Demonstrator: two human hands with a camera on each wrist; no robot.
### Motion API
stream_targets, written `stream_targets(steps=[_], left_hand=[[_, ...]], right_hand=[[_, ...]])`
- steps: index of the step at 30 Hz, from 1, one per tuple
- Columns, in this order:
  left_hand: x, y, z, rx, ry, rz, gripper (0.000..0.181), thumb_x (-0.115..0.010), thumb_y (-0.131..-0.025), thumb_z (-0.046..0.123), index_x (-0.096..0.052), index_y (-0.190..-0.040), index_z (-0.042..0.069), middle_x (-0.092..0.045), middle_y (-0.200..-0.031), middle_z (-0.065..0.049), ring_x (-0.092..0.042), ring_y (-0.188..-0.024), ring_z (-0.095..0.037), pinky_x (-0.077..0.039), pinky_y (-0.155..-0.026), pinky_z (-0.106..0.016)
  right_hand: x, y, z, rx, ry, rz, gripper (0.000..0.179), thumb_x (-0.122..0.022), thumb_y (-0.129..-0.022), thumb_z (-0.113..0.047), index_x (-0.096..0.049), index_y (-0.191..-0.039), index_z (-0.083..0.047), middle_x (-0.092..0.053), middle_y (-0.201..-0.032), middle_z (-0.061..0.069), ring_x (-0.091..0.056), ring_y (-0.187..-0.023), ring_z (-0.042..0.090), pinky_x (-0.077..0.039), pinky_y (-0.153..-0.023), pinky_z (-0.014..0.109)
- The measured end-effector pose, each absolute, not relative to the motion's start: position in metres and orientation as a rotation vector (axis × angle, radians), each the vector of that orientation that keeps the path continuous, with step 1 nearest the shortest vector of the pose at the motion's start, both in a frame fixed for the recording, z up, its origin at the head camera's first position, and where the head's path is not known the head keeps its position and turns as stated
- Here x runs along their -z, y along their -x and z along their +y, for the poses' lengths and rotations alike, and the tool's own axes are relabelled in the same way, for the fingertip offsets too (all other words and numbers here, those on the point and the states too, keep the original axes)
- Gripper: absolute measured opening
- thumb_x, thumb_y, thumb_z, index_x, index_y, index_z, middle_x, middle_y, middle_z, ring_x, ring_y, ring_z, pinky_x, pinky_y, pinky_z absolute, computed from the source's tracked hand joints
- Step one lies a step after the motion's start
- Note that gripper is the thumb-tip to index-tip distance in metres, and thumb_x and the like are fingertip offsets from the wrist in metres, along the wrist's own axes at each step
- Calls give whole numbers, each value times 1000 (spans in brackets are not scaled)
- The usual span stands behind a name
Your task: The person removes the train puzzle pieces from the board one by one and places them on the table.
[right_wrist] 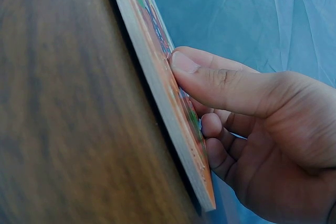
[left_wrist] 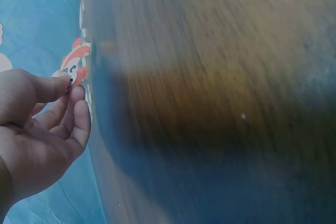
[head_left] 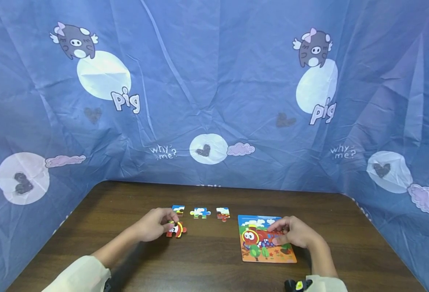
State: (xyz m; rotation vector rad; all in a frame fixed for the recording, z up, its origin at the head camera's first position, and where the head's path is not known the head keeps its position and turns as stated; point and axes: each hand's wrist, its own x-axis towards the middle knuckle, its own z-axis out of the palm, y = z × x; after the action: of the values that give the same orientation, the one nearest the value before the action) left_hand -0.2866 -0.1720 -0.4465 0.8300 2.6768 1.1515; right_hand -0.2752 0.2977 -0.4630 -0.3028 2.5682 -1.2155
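Note:
In the head view, my left hand (head_left: 153,225) pinches a jigsaw piece (head_left: 178,230), red with a yellow band and part of a white eye. The left wrist view shows the thumb of that hand (left_wrist: 39,129) on the piece's printed face (left_wrist: 80,60). My right hand (head_left: 297,232) rests on a square jigsaw puzzle (head_left: 249,255) with a smiling red train. Seen from the right wrist, the thumb (right_wrist: 210,80) touches the picture side of the thick board (right_wrist: 152,80), while the other fingers bend beside it. Part of the train is hidden under this hand.
Beyond the left hand, a row of loose jigsaw pieces lies on the table: a blue-and-yellow one (head_left: 178,209), a cloud one (head_left: 200,213) and a red-edged one (head_left: 223,213). The dark wooden table (head_left: 185,267) ends at a blue printed curtain (head_left: 214,117) at the back and sides.

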Motion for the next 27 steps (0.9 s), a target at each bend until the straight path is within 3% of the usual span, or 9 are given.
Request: stream_targets(steps=[27], left_hand=[[454, 292, -181, -1010, -835, 2790, 10, -76, -87, 1, -71, -94, 4, -66, -83, 4, -59, -78, -9, -50, -71, -28]], right_hand=[[461, 275, 298, 1196, 339, 2576, 31, -88, -77, -7, -79, -107, -10, -69, -102, 3, -47, -81, 22, -40, -71, 35]])
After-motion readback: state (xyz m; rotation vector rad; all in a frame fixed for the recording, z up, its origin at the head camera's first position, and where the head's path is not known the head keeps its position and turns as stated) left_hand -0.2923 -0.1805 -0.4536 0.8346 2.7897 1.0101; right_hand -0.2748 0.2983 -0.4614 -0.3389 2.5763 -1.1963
